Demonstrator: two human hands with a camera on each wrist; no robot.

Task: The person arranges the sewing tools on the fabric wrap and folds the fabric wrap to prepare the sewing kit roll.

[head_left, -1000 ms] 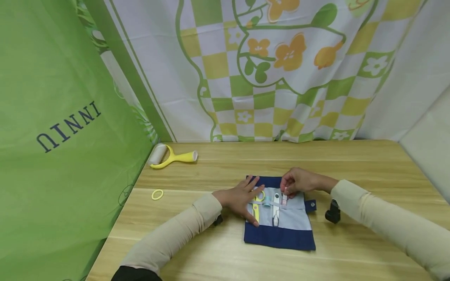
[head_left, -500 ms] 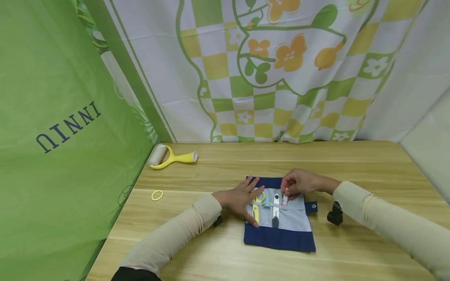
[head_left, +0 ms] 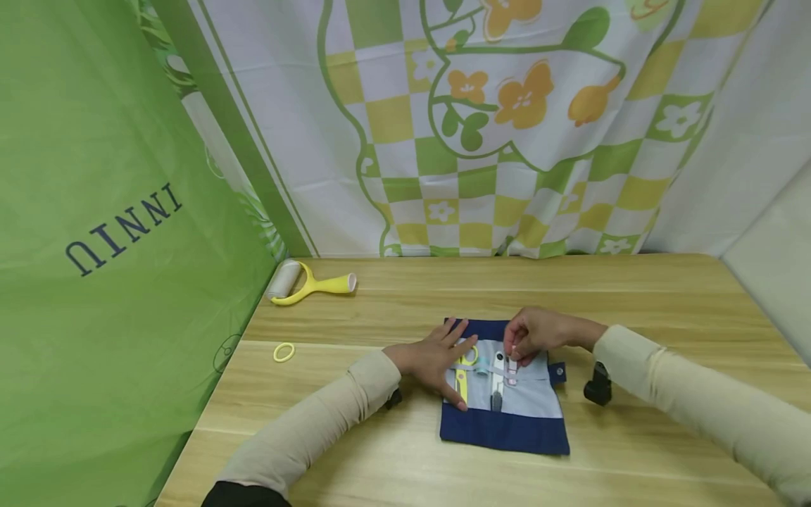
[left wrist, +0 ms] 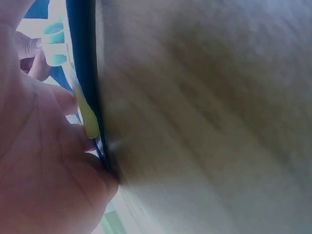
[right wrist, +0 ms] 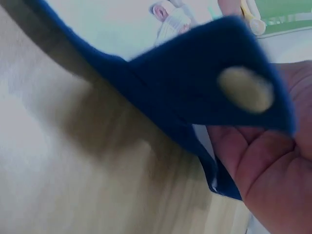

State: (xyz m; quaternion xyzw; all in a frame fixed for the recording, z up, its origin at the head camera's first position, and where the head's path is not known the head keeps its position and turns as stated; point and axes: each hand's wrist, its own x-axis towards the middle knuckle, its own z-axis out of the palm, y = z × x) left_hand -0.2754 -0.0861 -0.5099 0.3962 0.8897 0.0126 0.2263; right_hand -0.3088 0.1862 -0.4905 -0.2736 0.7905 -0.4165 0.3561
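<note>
A navy-edged cloth tool pouch (head_left: 503,431) lies unfolded on the table, its light grey inside facing up. My left hand (head_left: 434,360) rests flat on its left side with fingers spread, next to the yellow scissors (head_left: 462,386). A light teal spool-like piece (head_left: 481,365) and a slim white tool (head_left: 498,377) with a dark lower end sit under the strap. My right hand (head_left: 540,331) pinches the top of a small pink-and-white item (head_left: 512,371) at the strap's right part; its exact kind is unclear. In the right wrist view, the pouch's snap tab (right wrist: 204,78) hides the fingertips.
A yellow-handled lint roller (head_left: 313,283) lies at the table's back left corner. Nearer me is a yellow ring (head_left: 284,352). A patterned curtain (head_left: 481,141) hangs behind the table, with a green cloth (head_left: 127,317) on the left side.
The pink-and-white item has slid toward me, further down at the strap, with my right hand moving slightly left. My left hand has stayed in place on the pouch.
</note>
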